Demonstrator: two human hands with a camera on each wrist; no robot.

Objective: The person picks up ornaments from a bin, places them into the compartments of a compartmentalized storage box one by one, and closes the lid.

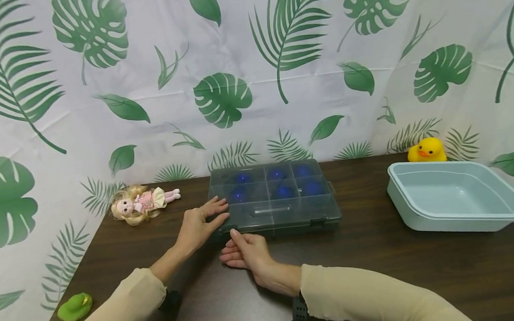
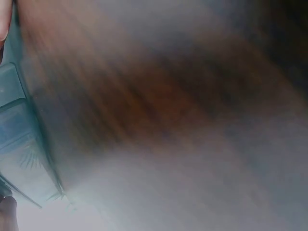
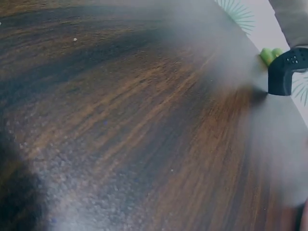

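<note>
A dark translucent compartment case (image 1: 260,219) lies flat with its lid down. Several shiny blue round things (image 1: 282,192) show through the lid. At the case's front left corner, my left hand (image 1: 196,225) rests with its fingers stretched over the lid's edge and thumb near the front. Part of the case (image 2: 17,130) and a fingertip appear at the left side of the left wrist view. My right hand (image 1: 254,259) is before the case, palm turned inward, its thumb raised to the left front latch (image 1: 233,229) and its other fingers loosely bent below.
A doll (image 1: 142,203) lies on the wooden table (image 1: 360,267) left of the case. To the right stands a pale blue basin (image 1: 459,224), with a yellow rubber duck (image 1: 428,150) behind it. A green duck (image 1: 75,307) sits at the left edge. Leaf-print cloth (image 1: 298,114) hangs behind.
</note>
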